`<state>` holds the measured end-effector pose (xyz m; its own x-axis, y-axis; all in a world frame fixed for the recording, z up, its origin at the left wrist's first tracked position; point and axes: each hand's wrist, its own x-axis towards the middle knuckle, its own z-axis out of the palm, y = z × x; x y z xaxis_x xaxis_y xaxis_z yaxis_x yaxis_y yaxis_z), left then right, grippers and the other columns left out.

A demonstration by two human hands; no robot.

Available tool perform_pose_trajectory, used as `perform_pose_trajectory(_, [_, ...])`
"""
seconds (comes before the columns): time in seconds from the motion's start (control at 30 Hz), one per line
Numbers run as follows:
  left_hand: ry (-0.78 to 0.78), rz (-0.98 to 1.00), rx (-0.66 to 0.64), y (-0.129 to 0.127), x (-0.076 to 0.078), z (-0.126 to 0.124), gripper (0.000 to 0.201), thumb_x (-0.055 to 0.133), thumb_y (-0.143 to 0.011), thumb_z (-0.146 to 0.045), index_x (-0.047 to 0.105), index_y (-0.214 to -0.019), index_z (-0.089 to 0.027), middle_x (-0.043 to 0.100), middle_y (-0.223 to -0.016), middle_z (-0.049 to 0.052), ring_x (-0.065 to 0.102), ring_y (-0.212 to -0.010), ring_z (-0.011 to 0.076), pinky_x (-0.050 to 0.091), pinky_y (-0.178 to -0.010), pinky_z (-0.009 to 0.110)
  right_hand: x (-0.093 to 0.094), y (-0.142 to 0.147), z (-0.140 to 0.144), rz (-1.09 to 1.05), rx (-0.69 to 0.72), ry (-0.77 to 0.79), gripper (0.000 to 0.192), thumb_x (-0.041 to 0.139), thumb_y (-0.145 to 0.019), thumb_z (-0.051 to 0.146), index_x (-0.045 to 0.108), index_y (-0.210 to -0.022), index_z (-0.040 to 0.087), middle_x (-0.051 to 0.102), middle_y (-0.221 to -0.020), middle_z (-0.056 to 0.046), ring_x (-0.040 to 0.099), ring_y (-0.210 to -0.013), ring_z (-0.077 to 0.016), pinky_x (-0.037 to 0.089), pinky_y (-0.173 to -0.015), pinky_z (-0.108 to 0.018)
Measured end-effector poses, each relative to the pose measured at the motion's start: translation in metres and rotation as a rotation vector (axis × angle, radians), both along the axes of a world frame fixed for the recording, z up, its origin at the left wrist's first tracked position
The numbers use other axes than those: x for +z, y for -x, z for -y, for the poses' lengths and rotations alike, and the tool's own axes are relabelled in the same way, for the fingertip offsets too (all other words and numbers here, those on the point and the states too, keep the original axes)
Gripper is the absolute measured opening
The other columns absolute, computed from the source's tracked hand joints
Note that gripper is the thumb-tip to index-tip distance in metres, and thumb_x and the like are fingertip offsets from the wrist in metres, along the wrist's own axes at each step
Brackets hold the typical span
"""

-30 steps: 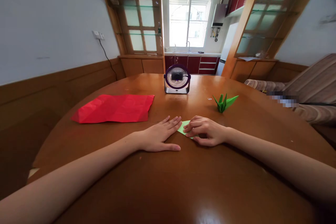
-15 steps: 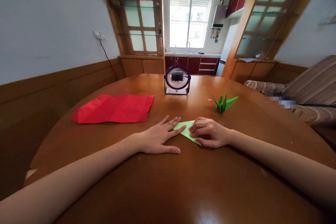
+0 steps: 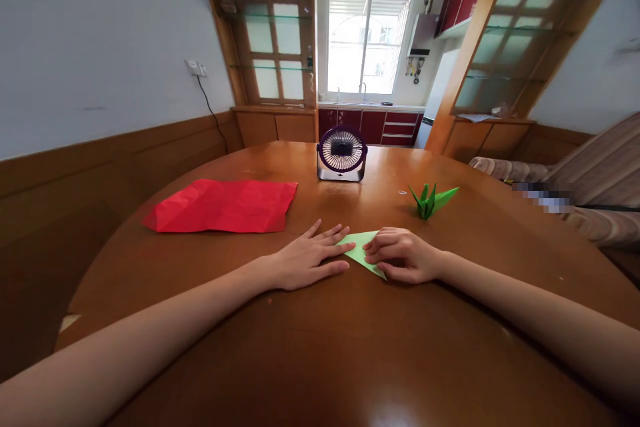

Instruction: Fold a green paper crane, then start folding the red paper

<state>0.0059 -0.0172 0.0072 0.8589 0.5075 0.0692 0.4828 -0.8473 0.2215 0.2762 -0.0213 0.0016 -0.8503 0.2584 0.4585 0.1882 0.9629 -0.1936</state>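
A folded piece of light green paper [image 3: 361, 255] lies flat on the wooden table, with a corner pointing toward me. From the left, my left hand [image 3: 309, 259] rests palm down with its fingers spread. Its fingertips touch the paper's left part, and the thumb lies on the table. My right hand [image 3: 403, 256] has curled fingers closed at the paper's right edge, fingertips pressed onto it and thumb by the near corner. That hand covers the paper's right side. Beyond it stands a folded green paper crane [image 3: 427, 201].
A creased red sheet of paper [image 3: 225, 207] lies at the left of the round table [image 3: 320, 360]. A small dark purple fan [image 3: 343, 150] stands at the back centre. On the right, beyond the table's edge, is a striped sofa [image 3: 600, 180].
My left thumb has drawn in closer to the index finger. The right hand keeps its curled hold on the paper. The whole view has shifted slightly.
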Motion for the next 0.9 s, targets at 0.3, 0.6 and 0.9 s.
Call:
perform_pose_trajectory(0.3, [-0.088, 0.060, 0.136, 0.010, -0.002, -0.002, 0.045, 0.021, -0.104, -0.041, 0.049, -0.138, -0.029, 0.040, -0.149, 0.001, 0.023, -0.144, 0.0210, 0.004, -0.118, 0.052, -0.001, -0.002, -0.002, -0.010, 0.009, 0.019, 0.022, 0.051, -0.091, 0.022, 0.068, -0.101, 0.014, 0.070, -0.093, -0.012, 0.066, -0.094, -0.0206, 0.051, -0.084, -0.036])
perform_pose_trajectory(0.6, [-0.444, 0.109, 0.132, 0.021, -0.006, -0.002, 0.038, 0.037, -0.099, -0.039, 0.064, -0.122, -0.024, 0.063, -0.128, 0.004, 0.037, -0.138, 0.0259, 0.011, -0.117, 0.057, -0.001, -0.003, -0.001, -0.022, 0.014, 0.042, 0.022, 0.052, -0.091, 0.021, 0.069, -0.101, 0.013, 0.070, -0.093, -0.013, 0.066, -0.094, -0.0208, 0.052, -0.085, -0.037])
perform_pose_trajectory(0.9, [-0.661, 0.136, 0.154, 0.014, -0.007, 0.004, 0.033, 0.042, -0.098, -0.030, 0.073, -0.105, -0.020, 0.073, -0.105, 0.005, 0.054, -0.123, 0.0280, 0.025, -0.113, 0.057, -0.001, -0.002, 0.000, -0.016, 0.005, 0.022, 0.022, 0.050, -0.092, 0.021, 0.069, -0.100, 0.013, 0.069, -0.093, -0.012, 0.065, -0.092, -0.0199, 0.052, -0.083, -0.036])
